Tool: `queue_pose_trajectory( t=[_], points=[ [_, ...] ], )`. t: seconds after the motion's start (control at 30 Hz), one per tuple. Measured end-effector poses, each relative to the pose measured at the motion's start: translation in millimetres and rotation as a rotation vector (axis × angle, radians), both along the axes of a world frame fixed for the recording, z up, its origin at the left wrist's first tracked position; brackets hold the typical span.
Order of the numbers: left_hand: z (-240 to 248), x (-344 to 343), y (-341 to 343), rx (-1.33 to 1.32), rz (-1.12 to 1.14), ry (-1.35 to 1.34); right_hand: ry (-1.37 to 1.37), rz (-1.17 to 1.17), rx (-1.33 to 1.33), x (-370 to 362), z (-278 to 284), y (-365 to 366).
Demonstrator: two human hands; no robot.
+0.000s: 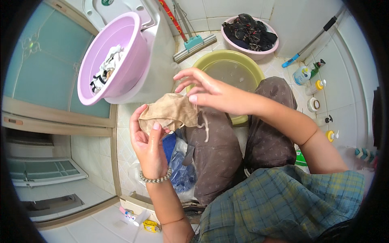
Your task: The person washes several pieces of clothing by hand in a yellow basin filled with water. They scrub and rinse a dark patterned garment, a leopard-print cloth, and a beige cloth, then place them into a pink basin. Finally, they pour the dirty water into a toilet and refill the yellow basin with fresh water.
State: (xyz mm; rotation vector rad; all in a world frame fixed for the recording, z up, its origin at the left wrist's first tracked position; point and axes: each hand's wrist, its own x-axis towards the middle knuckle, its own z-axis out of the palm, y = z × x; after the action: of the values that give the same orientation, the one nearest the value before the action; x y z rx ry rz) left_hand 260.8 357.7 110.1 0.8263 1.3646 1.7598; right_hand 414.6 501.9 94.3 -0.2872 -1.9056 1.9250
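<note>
My left hand (pixel 149 139) grips a small, crumpled beige cloth (pixel 172 110) with its thumb in front and fingers behind. A thin pale strap hangs from the cloth's right side, over my left thigh; the exact kind of cloth cannot be made out. My right hand (pixel 210 94) hovers at the upper right edge of the cloth, fingers spread and curved, its thumb beside or lightly touching the fabric. Just beyond that hand stands an olive-green basin (pixel 197 60) holding cloudy water.
At the upper left, a lilac basin (pixel 87 77) with white and dark laundry rests on the toilet (pixel 156 77). A pink basin (pixel 264 52) of dark clothes stands at the back. A mop (pixel 194 45) leans nearby. Several bottles (pixel 302 75) line the right wall. Blue plastic (pixel 182 172) lies beside my left leg.
</note>
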Motion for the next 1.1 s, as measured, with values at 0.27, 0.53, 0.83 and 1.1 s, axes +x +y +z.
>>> queue_pose_trajectory(
  t=[0.27, 0.53, 0.83, 1.1],
  points=[
    [5.2, 48.0, 19.5, -0.014, -0.023, 0.163, -0.115, -0.157, 0.173, 34.0, -4.5, -16.4],
    [-0.8, 46.3, 26.9, -0.048, -0.057, 0.188, -0.010, -0.260, -0.262, 83.0, -31.8, -9.1],
    [-36.1, 37.8, 50.0, -0.120, -0.188, 0.122, -0.093, -0.363, -0.632, 117.9, -35.4, -5.3],
    [-32.1, 48.3, 101.3, -0.169, -0.321, -0.192, -0.206, -0.211, -0.241, 140.7, -28.5, 45.0]
  ],
)
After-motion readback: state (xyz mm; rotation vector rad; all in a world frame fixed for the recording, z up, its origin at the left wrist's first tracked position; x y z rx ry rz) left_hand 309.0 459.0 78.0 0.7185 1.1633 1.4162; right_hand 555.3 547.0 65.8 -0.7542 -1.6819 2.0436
